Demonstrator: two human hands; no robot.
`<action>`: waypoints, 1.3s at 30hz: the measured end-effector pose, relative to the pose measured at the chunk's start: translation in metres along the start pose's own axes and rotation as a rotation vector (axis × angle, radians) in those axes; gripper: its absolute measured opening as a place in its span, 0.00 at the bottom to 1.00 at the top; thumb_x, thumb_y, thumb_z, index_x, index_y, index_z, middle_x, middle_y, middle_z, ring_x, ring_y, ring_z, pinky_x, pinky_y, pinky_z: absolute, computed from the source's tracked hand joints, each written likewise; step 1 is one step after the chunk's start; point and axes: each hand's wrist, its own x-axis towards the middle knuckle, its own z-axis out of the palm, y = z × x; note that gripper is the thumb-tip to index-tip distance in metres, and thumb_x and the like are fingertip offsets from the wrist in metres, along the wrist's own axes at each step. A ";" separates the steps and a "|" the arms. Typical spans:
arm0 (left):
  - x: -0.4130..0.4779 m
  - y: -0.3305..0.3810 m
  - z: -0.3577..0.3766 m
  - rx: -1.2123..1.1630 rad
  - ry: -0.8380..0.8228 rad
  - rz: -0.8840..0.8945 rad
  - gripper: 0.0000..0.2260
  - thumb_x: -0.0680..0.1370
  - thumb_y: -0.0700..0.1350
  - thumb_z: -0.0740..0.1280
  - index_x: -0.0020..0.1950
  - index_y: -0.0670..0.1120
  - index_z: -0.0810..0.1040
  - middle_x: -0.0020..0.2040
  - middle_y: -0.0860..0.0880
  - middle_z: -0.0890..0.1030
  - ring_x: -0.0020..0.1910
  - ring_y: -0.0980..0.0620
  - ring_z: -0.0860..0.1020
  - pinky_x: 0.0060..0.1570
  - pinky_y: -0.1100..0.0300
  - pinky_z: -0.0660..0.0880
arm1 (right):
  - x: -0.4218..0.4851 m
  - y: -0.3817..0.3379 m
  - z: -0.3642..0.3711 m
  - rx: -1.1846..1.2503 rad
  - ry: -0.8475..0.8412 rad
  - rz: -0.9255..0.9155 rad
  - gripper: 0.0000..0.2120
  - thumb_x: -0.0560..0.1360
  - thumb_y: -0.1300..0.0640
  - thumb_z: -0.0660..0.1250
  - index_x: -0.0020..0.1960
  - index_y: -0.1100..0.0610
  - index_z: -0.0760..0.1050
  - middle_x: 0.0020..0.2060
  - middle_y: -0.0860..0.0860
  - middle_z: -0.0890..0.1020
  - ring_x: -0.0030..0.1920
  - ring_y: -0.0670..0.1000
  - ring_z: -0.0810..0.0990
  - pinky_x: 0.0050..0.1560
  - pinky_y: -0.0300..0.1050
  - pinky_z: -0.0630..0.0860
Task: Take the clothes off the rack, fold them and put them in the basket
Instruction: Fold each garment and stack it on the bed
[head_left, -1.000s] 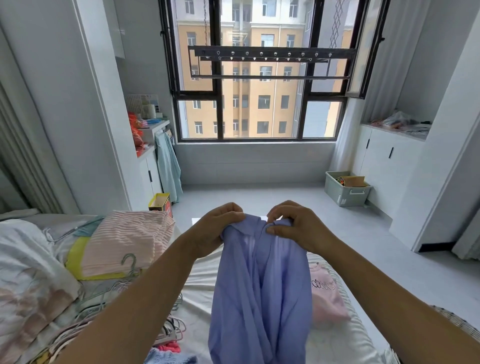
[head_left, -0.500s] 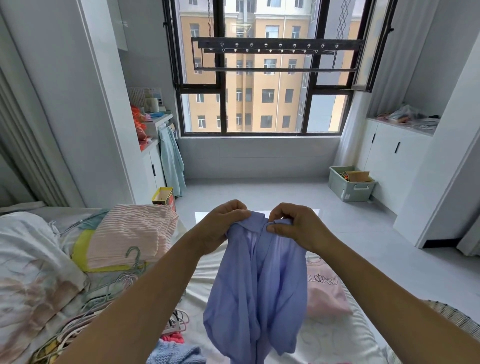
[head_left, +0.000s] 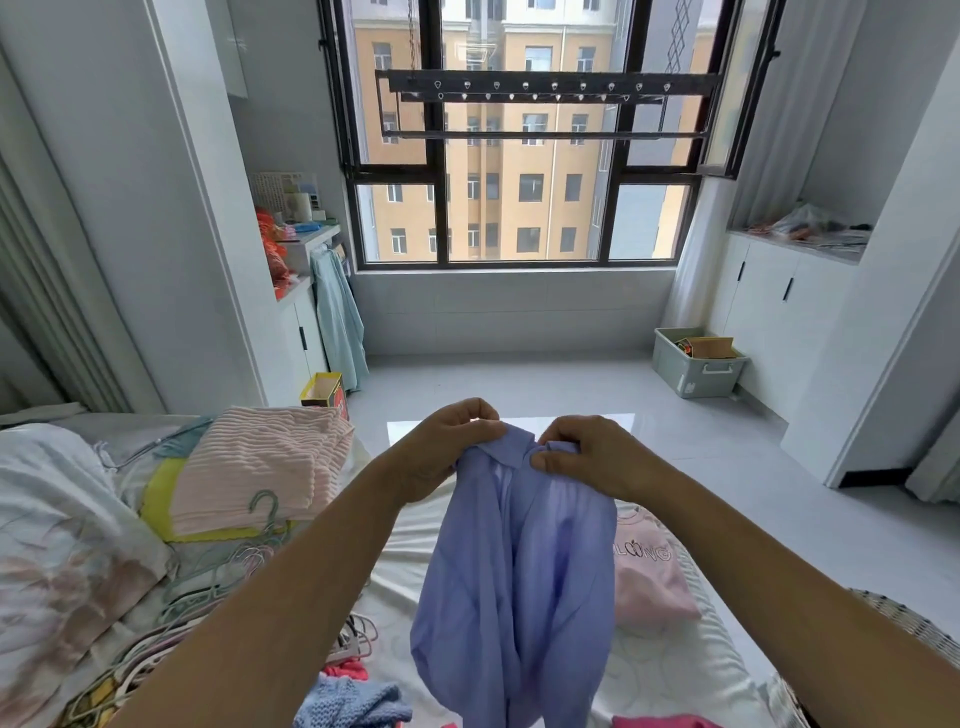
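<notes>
A lavender-blue shirt (head_left: 519, 582) hangs in front of me over the bed. My left hand (head_left: 447, 447) pinches its collar on the left, and my right hand (head_left: 587, 454) pinches the collar on the right, thumbs close together. The drying rack (head_left: 545, 91) hangs bare in front of the window. A woven basket (head_left: 904, 621) shows only its rim at the lower right, behind my right forearm. A folded pink top (head_left: 649, 571) lies on the bed under the shirt's right side.
A folded pink striped blanket (head_left: 260, 462) and a pile of hangers (head_left: 223, 571) lie on the bed to the left. Loose blue knit (head_left: 353, 701) and pink clothes sit near the bottom edge. A green storage box (head_left: 696, 361) stands on the tiled floor at right.
The view has tilted down a little, so the rack sits lower in frame. Both hands have kept their hold on the collar and the shirt's lower part has swung and spread slightly.
</notes>
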 end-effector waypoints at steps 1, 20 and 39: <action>0.000 -0.001 0.000 0.013 -0.008 0.009 0.08 0.76 0.40 0.66 0.38 0.45 0.71 0.32 0.52 0.72 0.31 0.57 0.69 0.29 0.68 0.65 | -0.001 0.001 0.002 -0.027 -0.034 -0.009 0.10 0.74 0.52 0.68 0.43 0.60 0.76 0.39 0.52 0.79 0.39 0.48 0.73 0.40 0.40 0.67; -0.020 -0.058 0.011 0.080 -0.126 -0.196 0.08 0.74 0.48 0.70 0.50 0.47 0.79 0.48 0.50 0.82 0.47 0.52 0.80 0.52 0.55 0.76 | -0.005 0.003 -0.030 0.259 -0.073 0.019 0.04 0.75 0.59 0.67 0.41 0.56 0.77 0.35 0.45 0.79 0.36 0.42 0.75 0.38 0.35 0.71; 0.009 0.029 0.037 -0.148 0.019 -0.023 0.07 0.75 0.37 0.62 0.49 0.41 0.78 0.42 0.48 0.83 0.41 0.51 0.80 0.42 0.63 0.78 | -0.056 0.114 0.045 1.140 -0.181 0.350 0.41 0.49 0.44 0.83 0.55 0.65 0.78 0.52 0.60 0.82 0.51 0.57 0.82 0.50 0.46 0.79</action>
